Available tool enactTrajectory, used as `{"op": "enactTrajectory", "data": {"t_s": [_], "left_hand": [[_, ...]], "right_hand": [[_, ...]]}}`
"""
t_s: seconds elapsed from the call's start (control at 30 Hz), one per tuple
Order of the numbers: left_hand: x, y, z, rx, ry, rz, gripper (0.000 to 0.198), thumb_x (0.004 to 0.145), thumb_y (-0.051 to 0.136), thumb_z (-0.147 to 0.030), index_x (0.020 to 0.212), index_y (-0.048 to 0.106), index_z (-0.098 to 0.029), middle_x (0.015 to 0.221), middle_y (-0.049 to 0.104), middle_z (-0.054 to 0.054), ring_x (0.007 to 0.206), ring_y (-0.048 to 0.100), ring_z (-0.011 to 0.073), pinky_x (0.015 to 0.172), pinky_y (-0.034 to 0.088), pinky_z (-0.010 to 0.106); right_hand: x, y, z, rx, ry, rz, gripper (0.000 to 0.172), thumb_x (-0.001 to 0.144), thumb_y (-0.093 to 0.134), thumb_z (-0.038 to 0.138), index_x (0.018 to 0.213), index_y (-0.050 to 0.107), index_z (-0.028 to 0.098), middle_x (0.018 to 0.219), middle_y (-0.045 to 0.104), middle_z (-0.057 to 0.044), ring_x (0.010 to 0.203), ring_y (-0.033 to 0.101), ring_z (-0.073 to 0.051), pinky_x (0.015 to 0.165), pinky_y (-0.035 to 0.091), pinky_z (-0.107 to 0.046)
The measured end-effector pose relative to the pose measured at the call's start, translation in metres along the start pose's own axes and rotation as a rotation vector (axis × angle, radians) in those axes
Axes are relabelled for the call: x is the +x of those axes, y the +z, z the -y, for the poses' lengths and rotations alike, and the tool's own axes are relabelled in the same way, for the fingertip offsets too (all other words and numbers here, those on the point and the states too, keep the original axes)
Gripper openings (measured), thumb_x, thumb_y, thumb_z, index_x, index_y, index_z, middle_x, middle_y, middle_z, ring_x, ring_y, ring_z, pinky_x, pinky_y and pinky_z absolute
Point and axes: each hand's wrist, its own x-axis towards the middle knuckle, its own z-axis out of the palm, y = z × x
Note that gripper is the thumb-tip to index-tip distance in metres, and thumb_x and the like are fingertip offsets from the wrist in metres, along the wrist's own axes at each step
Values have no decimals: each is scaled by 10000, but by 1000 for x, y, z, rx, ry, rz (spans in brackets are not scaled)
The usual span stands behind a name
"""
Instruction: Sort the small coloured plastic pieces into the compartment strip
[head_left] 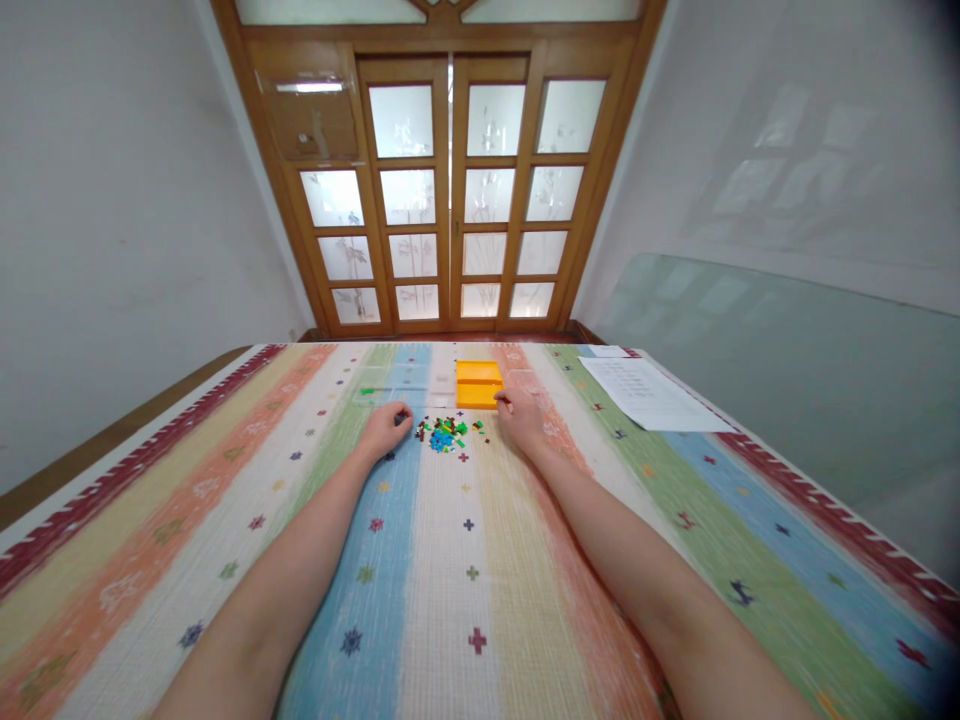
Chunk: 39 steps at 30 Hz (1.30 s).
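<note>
Head view from my end: both bare forearms lie stretched out along the counter (112,520), which is covered by a striped cloth (442,600) dotted with small crosses.

The left hand (386,428) lies knuckles up on a blue stripe, fingers loosely curled, with its fingertips just left of the pile (444,433). The right hand (521,418) rests on a pale red stripe just right of that pile, its fingertips drawn together and pointing toward the near right corner of the orange tray (478,384). The hands are so small in this view that I cannot tell whether either one has a piece pinched or is only resting there.

The pile is a loose scatter of tiny blue, green, red and dark pieces, lying on the cloth between the two hands. Just beyond it sits the orange tray, flat on the cloth. Left of that lies a clear tray (397,392) with a green piece (367,391) at its left end.

Farther right, a printed paper (649,393) lies flat near the counter's edge. Beyond the counter stands a wooden door (450,200) with frosted panes.
</note>
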Motion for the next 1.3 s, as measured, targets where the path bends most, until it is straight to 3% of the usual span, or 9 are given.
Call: {"op": "enactTrajectory", "data": {"t_s": [0.33, 0.47, 0.7, 0.97, 1.13, 1.3], "left_hand": [[5, 3, 14, -181, -172, -132, 163, 865, 571, -325, 925, 679, -219, 805, 701, 6, 726, 633, 171, 723, 518, 304], [9, 6, 25, -374, -220, -164, 285, 849, 616, -407, 1018, 709, -196, 836, 731, 32, 726, 637, 177, 710, 511, 305], [12, 3, 33, -653, -288, -287, 403, 814, 701, -517, 1011, 734, -167, 790, 689, 29, 648, 583, 155, 653, 464, 277], [12, -3, 41, -841, -423, -417, 416, 755, 778, -469, 1016, 730, -149, 788, 677, 16, 620, 562, 115, 609, 454, 232], [12, -9, 46, -1006, -499, -464, 402, 798, 745, -338, 1155, 697, -159, 1018, 759, 62, 632, 606, 85, 640, 503, 215], [13, -18, 48, -1163, -566, -391, 559, 864, 688, -233, 1404, 564, -163, 1310, 718, 139, 717, 689, 97, 667, 544, 225]], "right_hand": [[-1, 4, -2, 8, -63, 34, 222, 899, 535, 193, 974, 742, 220, 1017, 756, -89, 984, 652, -267, 918, 500, -411], [-2, 5, -5, -5, -88, 9, 207, 907, 538, 184, 970, 733, 208, 1006, 754, -85, 967, 645, -258, 896, 494, -391], [-2, 5, -5, -3, -115, 11, 191, 917, 550, 157, 970, 727, 200, 1003, 752, -81, 967, 643, -249, 896, 487, -377], [-2, 4, -5, -4, -111, 32, 206, 918, 557, 126, 983, 735, 207, 1000, 751, -79, 973, 648, -243, 900, 488, -374], [-3, 3, -2, -14, -142, 71, 217, 908, 565, 100, 998, 733, 205, 1008, 753, -79, 975, 649, -239, 895, 486, -365], [-5, -2, 6, -35, -193, 104, 212, 930, 558, 91, 988, 727, 204, 994, 750, -74, 970, 645, -238, 886, 477, -356]]}}
